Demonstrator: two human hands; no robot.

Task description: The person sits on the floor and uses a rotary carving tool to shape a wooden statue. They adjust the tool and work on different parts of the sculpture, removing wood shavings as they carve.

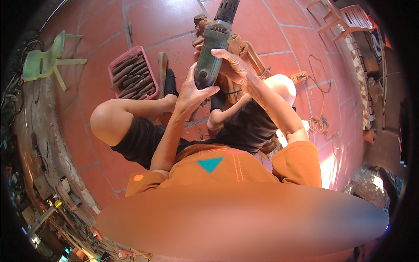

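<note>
Head view: green power tool (212, 50) over brown carved wood (258, 59), contact hidden. Left hand (190, 92) and right hand (235, 66): grip closed round the tool. Risk: dark cord (233, 92) near right hand could snag; slack hold could let tool kick toward bare knees (108, 117).

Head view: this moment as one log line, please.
left hand: gripping green power tool; right hand: gripping same tool; wooden piece: beneath it, contact unclear; pink basket: slender brown pieces inside
</note>
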